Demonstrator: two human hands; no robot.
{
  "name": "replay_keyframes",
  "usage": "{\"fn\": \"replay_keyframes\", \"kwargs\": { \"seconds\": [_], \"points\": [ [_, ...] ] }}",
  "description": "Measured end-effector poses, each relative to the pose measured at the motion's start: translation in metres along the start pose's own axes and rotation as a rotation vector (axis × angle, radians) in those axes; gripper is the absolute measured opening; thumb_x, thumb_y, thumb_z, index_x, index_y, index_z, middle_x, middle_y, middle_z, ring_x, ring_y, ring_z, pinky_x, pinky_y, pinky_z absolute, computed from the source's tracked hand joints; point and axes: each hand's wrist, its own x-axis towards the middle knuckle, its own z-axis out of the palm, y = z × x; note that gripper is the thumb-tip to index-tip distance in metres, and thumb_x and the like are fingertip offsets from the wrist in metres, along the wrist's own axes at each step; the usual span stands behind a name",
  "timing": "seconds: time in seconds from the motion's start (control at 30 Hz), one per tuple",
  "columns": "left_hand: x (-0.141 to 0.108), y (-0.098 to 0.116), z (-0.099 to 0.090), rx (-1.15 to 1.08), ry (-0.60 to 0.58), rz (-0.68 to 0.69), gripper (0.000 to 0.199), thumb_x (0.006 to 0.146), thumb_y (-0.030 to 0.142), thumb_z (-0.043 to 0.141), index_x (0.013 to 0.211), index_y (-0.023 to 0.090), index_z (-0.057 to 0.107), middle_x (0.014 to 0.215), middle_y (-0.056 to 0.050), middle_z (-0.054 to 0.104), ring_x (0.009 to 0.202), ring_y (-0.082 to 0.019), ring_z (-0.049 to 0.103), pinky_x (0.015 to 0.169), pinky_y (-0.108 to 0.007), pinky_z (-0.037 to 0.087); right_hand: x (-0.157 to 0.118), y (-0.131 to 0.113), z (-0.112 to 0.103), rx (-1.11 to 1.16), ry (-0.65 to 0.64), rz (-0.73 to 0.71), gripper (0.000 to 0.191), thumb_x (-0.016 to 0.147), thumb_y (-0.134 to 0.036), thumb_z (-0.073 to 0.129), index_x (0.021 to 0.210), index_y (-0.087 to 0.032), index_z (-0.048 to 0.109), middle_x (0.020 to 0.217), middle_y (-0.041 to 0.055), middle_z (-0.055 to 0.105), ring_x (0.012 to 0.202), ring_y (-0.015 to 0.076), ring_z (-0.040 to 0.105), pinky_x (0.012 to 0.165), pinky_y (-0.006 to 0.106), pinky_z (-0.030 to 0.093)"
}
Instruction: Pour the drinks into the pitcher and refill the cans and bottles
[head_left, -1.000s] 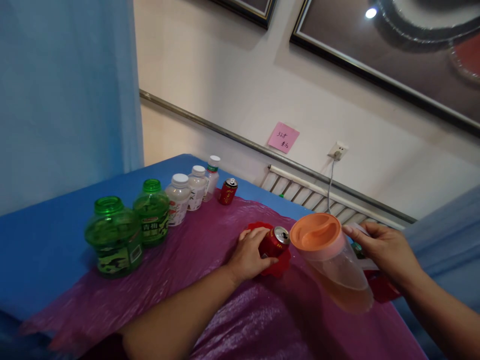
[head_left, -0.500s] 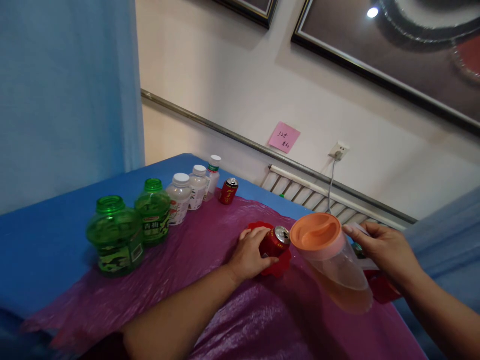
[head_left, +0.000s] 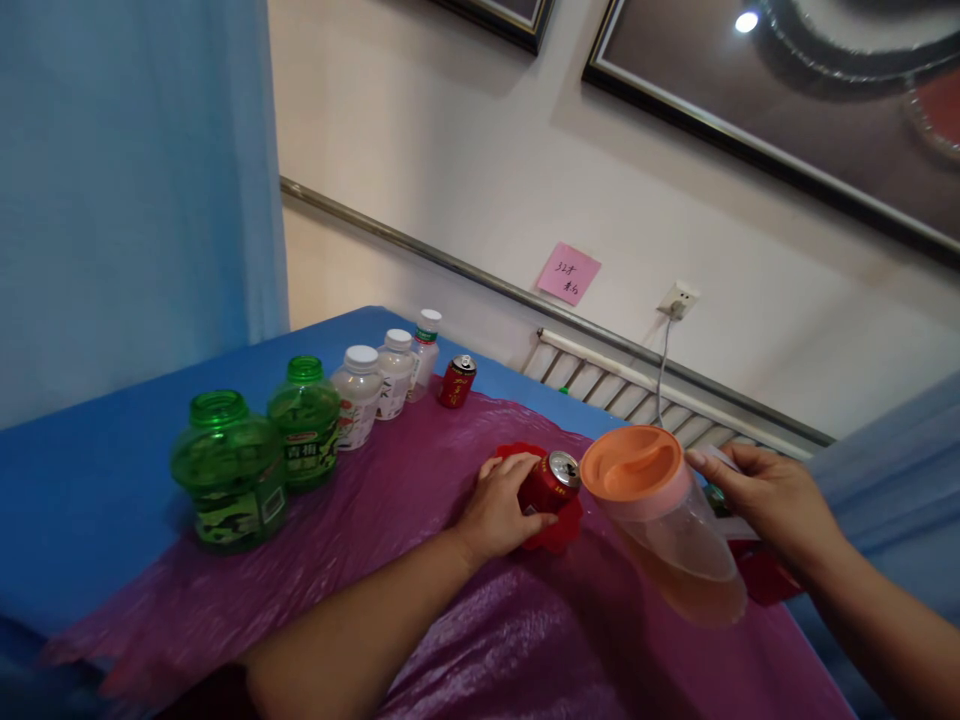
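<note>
My left hand (head_left: 504,508) is wrapped round a red drink can (head_left: 551,484), whose top shows an opening. Under the can is a red scalloped dish (head_left: 559,532), partly hidden by my hand. By its handle, my right hand (head_left: 780,505) grips a clear pitcher (head_left: 694,550) with an orange lid (head_left: 634,465). The pitcher is tilted toward the can, its lid edge at the can's rim. Brownish liquid lies in its lower part. I cannot tell whether any liquid is flowing out.
Two green bottles (head_left: 229,475) without caps and several white-capped bottles (head_left: 358,395) stand in a row at the left. Another red can (head_left: 457,382) stands farther back. Purple plastic sheeting (head_left: 427,480) covers part of the blue table (head_left: 97,450). A radiator (head_left: 600,375) lies behind it.
Hardly anything differs. Both hands, the can and the tilted pitcher keep their places; the view has shifted very slightly.
</note>
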Motion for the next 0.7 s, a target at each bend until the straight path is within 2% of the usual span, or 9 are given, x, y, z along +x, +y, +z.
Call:
{"fn": "replay_keyframes", "kwargs": {
  "seconds": [0.3,0.7],
  "points": [
    [-0.0004,0.0018,-0.0007,0.024,0.003,-0.004,0.075,0.063,0.036,0.094,0.129,0.024,0.062,0.138,-0.009,0.066,0.131,-0.033,0.057,0.116,-0.050,0.035,0.0033,0.0044,0.0009,0.008,-0.011,0.038,0.059,0.066,-0.075,0.076,0.060,-0.020,0.056,0.052,-0.0040,0.043,0.048,0.0105,0.038,0.042,0.023,0.030],
    [-0.0004,0.0003,0.0005,0.011,0.018,0.013,0.074,0.062,0.036,0.094,0.129,0.024,0.063,0.137,-0.008,0.067,0.130,-0.033,0.058,0.115,-0.049,0.036,-0.0012,-0.0018,0.0016,0.022,0.011,0.031,0.060,0.063,-0.075,0.076,0.056,-0.021,0.051,0.049,-0.0043,0.041,0.046,0.0100,0.036,0.039,0.023,0.028]
  ]
}}
